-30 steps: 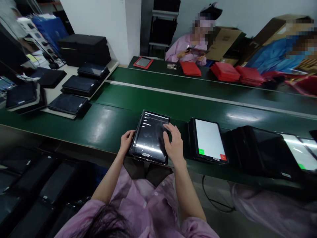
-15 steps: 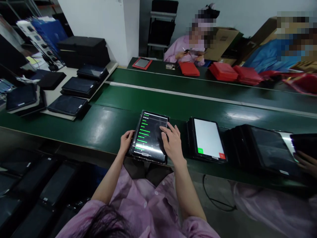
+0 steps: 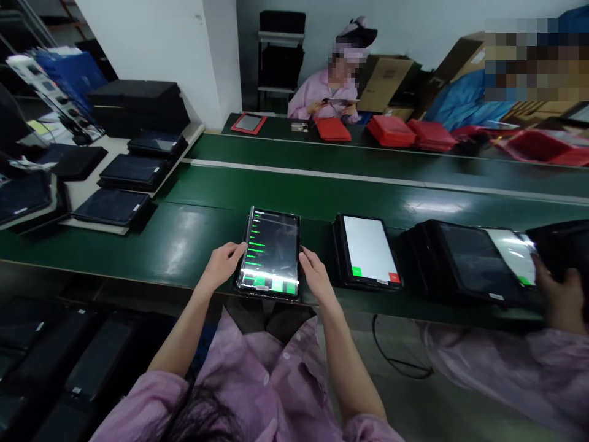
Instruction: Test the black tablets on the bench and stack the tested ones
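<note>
On either side of the tablet [image 3: 275,248], hands [image 3: 223,266] [image 3: 317,275] curl, seemingly gripping.

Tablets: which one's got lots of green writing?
The tablet between the left hand and right hand; the white-screened tablet and dark tablet further right show none.

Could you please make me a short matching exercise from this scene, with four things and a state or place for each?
1. central tablet
2. neighbouring tablet at its right
3. left hand
4. red stacks

A. far side of the green bench
B. white screen, green and red lower corners
C. dark screen with green lines
D. at the central tablet's left edge

Pairs: 1-C, 2-B, 3-D, 4-A
</note>
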`<state>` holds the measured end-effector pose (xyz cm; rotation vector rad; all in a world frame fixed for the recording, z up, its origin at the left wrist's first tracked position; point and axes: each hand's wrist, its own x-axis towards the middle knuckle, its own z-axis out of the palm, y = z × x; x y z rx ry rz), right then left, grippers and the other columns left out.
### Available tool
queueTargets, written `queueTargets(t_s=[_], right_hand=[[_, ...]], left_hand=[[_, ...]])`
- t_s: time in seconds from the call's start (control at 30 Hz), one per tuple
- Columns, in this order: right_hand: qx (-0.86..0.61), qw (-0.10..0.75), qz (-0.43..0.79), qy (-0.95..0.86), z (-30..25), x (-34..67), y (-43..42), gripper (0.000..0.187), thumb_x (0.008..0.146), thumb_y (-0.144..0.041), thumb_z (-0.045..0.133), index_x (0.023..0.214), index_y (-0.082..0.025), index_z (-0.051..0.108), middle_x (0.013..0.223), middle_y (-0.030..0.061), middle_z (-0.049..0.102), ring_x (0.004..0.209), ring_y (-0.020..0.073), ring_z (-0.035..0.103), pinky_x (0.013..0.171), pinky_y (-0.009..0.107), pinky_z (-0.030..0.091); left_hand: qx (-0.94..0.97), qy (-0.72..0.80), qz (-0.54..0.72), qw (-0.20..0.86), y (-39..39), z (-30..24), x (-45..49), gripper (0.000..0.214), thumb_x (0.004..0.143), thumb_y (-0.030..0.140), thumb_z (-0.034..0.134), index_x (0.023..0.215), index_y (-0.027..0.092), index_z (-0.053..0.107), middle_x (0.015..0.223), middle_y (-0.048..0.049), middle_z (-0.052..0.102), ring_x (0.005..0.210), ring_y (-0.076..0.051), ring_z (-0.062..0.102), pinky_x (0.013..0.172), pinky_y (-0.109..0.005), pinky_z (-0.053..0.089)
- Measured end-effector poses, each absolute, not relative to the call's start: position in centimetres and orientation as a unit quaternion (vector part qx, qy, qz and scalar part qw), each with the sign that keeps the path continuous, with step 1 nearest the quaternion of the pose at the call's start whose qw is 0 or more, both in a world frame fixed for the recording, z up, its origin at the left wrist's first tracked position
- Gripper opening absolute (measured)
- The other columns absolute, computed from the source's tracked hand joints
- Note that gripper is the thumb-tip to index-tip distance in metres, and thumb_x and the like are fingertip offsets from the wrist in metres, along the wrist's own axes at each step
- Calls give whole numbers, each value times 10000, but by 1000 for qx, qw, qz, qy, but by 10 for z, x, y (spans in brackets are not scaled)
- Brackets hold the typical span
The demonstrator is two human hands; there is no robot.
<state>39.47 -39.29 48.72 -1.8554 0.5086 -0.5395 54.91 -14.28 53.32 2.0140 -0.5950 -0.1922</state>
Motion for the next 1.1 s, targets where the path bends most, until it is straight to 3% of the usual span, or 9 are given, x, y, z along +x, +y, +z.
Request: queueTargets(t_s=[0.1, 0.23, 0.37, 0.53, 0.67, 0.8, 0.97, 1.1], right_hand=[[-754, 575, -221, 228, 487, 396, -392, 571, 946, -717, 608, 1236, -247, 752, 1266, 104, 774, 1223, 295, 715, 1118, 532, 545], [-628, 694, -203, 288, 493, 385, -402, 533, 834, -722, 739, 1071, -245, 720, 1069, 63, 816, 994, 281, 775, 883, 446, 654], [-525, 752, -225, 329, 518, 360, -440, 545, 738, -669, 849, 1046, -269, 646, 921, 2, 796, 808, 243, 757, 729, 373, 646], [-566, 695, -264, 355, 559, 332, -536, 517, 698, -609, 875, 1000, -250, 657, 853, -7, 749, 749, 207, 703, 662, 306, 595], [-598, 654, -249, 391, 570, 327, -613, 361, 770, -486, 854, 920, -219, 663, 816, 12, 733, 749, 195, 693, 702, 306, 591], [-608, 618, -222, 446, 561, 330, -651, 216, 841, -332, 820, 904, -183, 677, 770, 40, 736, 681, 204, 684, 661, 335, 578], [-622, 580, -221, 477, 544, 331, -655, 106, 874, -234, 760, 901, -139, 723, 798, 89, 767, 671, 216, 698, 670, 365, 565], [-646, 534, -233, 493, 537, 333, -647, 108, 877, -223, 721, 897, -118, 741, 836, 113, 773, 719, 219, 705, 692, 356, 559]], left_hand=[[821, -267, -50, 502, -155, 551, 533, 406, 987, 556, 631, 825, 248, 840, 824, -54, 752, 773, -234, 670, 732, -325, 478], [803, -309, -35, 509, -184, 568, 508, 293, 946, 513, 710, 956, 266, 868, 907, -69, 755, 764, -237, 672, 748, -348, 503], [784, -351, -87, 504, -218, 569, 489, 318, 953, 510, 701, 1018, 245, 865, 938, -83, 766, 736, -229, 672, 703, -352, 513], [749, -421, -144, 492, -243, 558, 517, 379, 989, 515, 636, 1098, 218, 845, 1154, -105, 788, 916, -269, 719, 783, -361, 556], [754, -421, -82, 498, -270, 541, 572, 401, 890, 508, 775, 1121, 183, 817, 1356, -149, 716, 948, -273, 703, 892, -405, 565], [762, -475, -30, 439, -308, 522, 600, 378, 796, 456, 867, 1042, 175, 810, 1206, -178, 758, 1189, -372, 637, 1114, -479, 464], [837, -453, 33, 305, -338, 510, 597, 274, 891, 359, 740, 1025, 126, 799, 1073, -223, 749, 1113, -397, 633, 1054, -508, 434], [846, -446, 33, 291, -343, 508, 597, 230, 869, 326, 748, 992, 135, 785, 1049, -205, 739, 1087, -385, 629, 1030, -492, 425]])
